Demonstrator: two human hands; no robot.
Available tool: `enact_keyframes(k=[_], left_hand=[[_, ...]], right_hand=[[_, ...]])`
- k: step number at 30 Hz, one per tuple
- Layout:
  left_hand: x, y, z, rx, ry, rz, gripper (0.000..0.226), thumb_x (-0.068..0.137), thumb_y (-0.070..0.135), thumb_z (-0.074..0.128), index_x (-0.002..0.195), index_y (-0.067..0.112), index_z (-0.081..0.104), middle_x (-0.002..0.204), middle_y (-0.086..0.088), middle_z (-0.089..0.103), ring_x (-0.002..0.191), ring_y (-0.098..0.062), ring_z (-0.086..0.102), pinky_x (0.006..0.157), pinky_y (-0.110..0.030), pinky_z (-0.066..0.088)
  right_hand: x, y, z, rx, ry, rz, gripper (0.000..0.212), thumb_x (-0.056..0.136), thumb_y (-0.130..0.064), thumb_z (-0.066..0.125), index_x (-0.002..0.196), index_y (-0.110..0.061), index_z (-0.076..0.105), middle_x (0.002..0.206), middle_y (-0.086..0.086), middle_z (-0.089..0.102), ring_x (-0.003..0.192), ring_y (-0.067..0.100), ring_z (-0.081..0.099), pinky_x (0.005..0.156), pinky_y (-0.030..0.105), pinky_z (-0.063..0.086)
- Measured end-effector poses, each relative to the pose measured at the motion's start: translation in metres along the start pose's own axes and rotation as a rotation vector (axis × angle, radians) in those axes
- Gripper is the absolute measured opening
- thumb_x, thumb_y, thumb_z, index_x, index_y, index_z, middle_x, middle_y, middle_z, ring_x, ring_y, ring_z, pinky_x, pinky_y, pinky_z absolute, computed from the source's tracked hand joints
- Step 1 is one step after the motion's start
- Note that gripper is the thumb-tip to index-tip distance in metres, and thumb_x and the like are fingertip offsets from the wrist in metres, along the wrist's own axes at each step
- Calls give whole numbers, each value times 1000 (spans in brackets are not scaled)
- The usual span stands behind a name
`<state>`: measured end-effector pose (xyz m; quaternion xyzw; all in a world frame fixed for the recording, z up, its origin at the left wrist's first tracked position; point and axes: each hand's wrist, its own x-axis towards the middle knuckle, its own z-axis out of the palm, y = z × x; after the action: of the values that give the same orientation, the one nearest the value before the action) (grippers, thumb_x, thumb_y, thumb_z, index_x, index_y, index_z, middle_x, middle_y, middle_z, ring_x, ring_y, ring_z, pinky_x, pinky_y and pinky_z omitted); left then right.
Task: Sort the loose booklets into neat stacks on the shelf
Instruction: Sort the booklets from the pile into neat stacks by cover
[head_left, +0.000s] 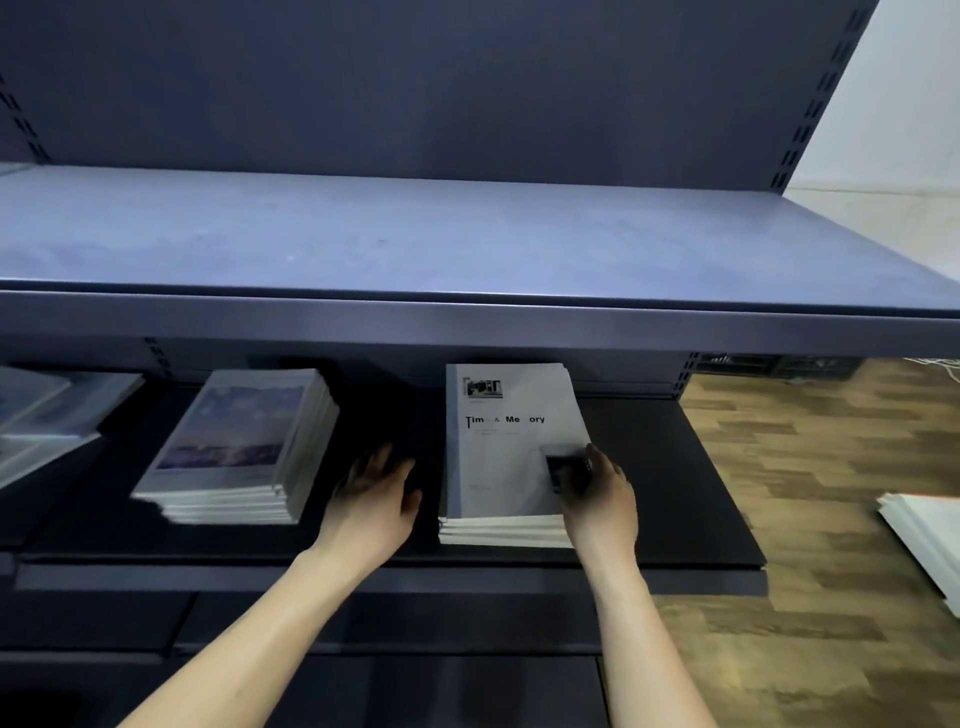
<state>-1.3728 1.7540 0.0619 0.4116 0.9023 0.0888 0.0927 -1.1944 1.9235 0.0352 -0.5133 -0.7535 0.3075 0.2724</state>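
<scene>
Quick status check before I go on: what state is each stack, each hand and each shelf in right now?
Grey stack: flat on the lower shelf, edges roughly squared.
Photo-cover stack: flat on the lower shelf, turned at an angle, edges fanned.
Far-left stack: blurred, looks uneven.
White booklets: lying on the floor, not shelved.
Left hand: fingers straight, holding nothing, beside the grey stack.
Right hand: resting on the grey stack's near right corner.
Upper shelf: bare.

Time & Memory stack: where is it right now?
Head view: the Time & Memory stack lies on the lower shelf, right of the photo-cover stack, with the right hand on its near right corner.
</scene>
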Motion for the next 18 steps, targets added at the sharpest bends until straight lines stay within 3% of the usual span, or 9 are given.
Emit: enact_keyframes(k=[2,5,10,12,14,16,18], left_hand=[[2,1,-1,1,2,-4,52,101,44,37,151,32,28,163,2,8,148,-24,16,115,-40,32],[4,1,-3,4,2,-2,52,102,44,37,151,31,29,163,1,9,148,-25,16,115,-40,31],[2,0,-7,-13,15,-17,52,102,44,37,151,32,28,163,2,9,148,-25,15,116,-40,29],[-1,-2,-8,-22,34,-22,52,102,44,37,151,31,29,163,1,10,148,-24,16,116,-39,30],[-5,-4,-9,-28,66,-26,52,101,44,39,151,31,30,163,1,12,147,-25,20,114,-38,33],[-11,-6,-11,-29,100,-25,52,101,44,40,150,30,31,162,0,15,145,-25,25,111,-38,36],[-19,-8,-13,-39,121,-30,52,100,43,42,150,30,33,161,-1,19,143,-26,30,108,-38,40]], right_hand=[[-2,-3,1,2,43,13,32,97,-25,51,127,-21,60,123,3,65,111,29,61,74,33,46],[-6,-7,1,-10,82,24,24,98,-30,49,118,-28,63,110,-4,70,95,25,67,61,28,40],[-2,-4,2,-18,70,16,22,99,-31,48,113,-26,64,112,-3,68,98,24,65,60,27,38],[0,-3,1,-29,58,4,27,99,-32,52,120,-21,63,130,3,62,117,26,59,72,33,47],[-1,-4,-1,-67,81,-6,43,97,-36,56,135,-17,58,151,10,45,138,29,43,99,46,47],[-4,-8,-1,-36,109,-59,49,95,-35,61,139,-15,56,154,12,40,141,31,40,108,52,41],[-9,-17,1,10,101,-142,45,93,-34,64,135,-16,60,150,11,46,137,33,46,108,54,41]])
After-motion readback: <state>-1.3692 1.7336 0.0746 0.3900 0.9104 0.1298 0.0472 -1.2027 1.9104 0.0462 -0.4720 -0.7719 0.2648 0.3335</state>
